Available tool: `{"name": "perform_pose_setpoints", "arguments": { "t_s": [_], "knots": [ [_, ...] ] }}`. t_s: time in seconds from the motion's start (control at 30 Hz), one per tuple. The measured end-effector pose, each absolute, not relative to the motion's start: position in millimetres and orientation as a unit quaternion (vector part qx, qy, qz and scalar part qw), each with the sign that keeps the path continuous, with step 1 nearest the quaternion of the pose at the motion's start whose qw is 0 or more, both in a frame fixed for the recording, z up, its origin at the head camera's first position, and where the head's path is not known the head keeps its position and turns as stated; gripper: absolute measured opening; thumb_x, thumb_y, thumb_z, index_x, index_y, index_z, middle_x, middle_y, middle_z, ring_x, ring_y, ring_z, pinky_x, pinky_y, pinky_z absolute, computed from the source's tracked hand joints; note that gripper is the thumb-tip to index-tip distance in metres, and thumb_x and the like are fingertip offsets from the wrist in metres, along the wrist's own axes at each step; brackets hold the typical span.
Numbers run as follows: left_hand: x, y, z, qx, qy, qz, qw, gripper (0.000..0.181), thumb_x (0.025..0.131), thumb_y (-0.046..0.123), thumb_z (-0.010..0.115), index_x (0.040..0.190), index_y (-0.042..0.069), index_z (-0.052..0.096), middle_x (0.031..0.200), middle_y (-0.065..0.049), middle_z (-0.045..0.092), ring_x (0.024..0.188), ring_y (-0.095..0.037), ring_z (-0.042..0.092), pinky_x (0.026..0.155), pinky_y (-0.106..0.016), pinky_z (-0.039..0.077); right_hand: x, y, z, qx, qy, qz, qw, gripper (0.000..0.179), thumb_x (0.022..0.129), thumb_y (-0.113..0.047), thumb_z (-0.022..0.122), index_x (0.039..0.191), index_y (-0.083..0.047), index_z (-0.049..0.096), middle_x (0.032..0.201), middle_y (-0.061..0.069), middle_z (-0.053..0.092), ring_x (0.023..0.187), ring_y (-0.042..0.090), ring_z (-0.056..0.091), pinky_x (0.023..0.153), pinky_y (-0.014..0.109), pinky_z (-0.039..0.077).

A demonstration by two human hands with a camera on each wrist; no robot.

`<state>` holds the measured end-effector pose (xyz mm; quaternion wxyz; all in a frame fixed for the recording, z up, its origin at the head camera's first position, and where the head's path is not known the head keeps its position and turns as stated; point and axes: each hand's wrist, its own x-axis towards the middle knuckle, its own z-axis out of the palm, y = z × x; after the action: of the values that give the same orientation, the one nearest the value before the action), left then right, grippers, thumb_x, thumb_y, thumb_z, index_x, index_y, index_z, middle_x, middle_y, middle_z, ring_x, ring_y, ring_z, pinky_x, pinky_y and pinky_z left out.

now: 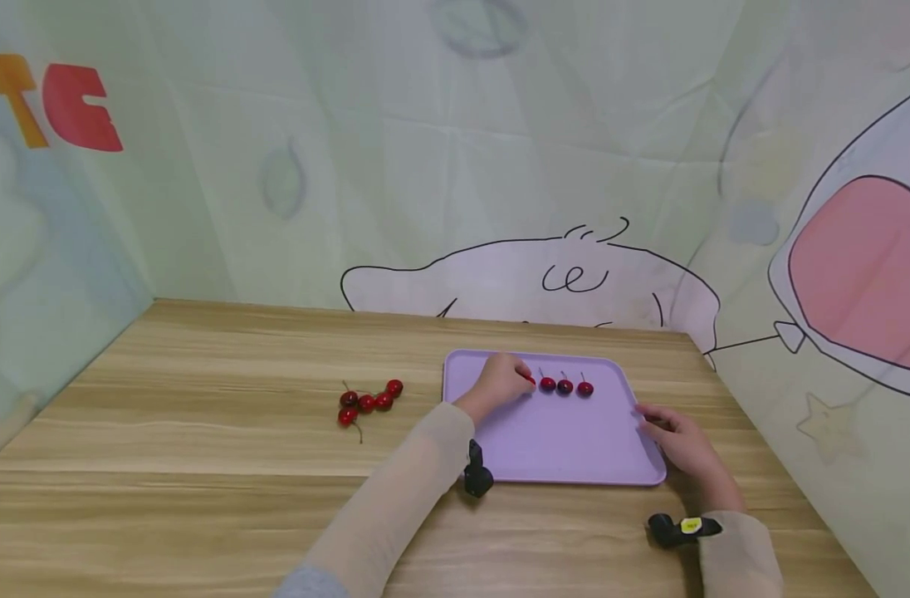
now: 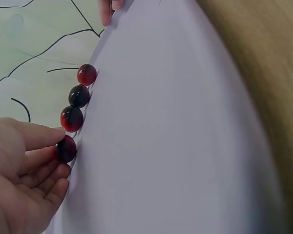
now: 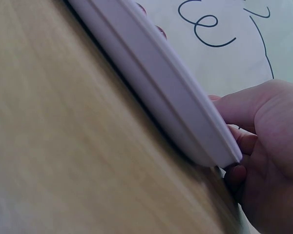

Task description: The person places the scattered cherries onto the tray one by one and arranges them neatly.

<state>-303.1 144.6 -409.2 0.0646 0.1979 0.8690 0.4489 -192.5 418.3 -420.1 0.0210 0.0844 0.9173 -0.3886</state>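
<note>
A lilac tray [image 1: 567,440] lies on the wooden table. Over its back left part, my left hand [image 1: 500,384] pinches a dark red cherry [image 2: 66,150] between thumb and fingers, right by the tray's surface. Three more cherries [image 1: 565,387] with stems stand in a row to the right of it, near the back rim. At the tray's right side, my right hand [image 1: 682,444] grips the rim, thumb above and fingers curled at the edge in the right wrist view.
To the left of the tray, several cherries [image 1: 366,404] lie in a loose cluster on the table [image 1: 201,448], some with stems. A printed cloth backdrop [image 1: 395,183] rises behind the table's back edge and along the sides. Both wrists wear small black cameras [image 1: 477,477].
</note>
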Motion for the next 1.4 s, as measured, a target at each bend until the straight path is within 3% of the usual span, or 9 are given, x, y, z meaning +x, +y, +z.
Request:
{"name": "perform_pose_setpoints", "arguments": {
  "t_s": [0.8, 1.4],
  "knots": [
    [-299, 141, -405, 0.175, 0.865, 0.463, 0.085, 0.03, 0.08, 0.008, 0.074, 0.107, -0.004, 0.07, 0.105, -0.014, 0.069, 0.1, -0.025, 0.062, 0.086, -0.034, 0.051, -192, 418, -421, 0.082, 0.921, -0.379, 0.016, 0.043, 0.098, -0.016, 0.054, 0.135, 0.004, 0.05, 0.135, 0.029, 0.048, 0.12, 0.041, 0.047, 0.099, 0.051, 0.04],
    [-296, 85, -347, 0.192, 0.858, 0.466, 0.097, 0.034, 0.087, 0.019, 0.069, 0.117, 0.004, 0.066, 0.115, -0.01, 0.066, 0.107, -0.024, 0.06, 0.091, -0.036, 0.05, -191, 418, -419, 0.08, 0.92, -0.382, 0.026, 0.045, 0.099, -0.02, 0.053, 0.136, 0.004, 0.049, 0.137, 0.03, 0.045, 0.12, 0.041, 0.047, 0.097, 0.051, 0.04]
  ]
}}
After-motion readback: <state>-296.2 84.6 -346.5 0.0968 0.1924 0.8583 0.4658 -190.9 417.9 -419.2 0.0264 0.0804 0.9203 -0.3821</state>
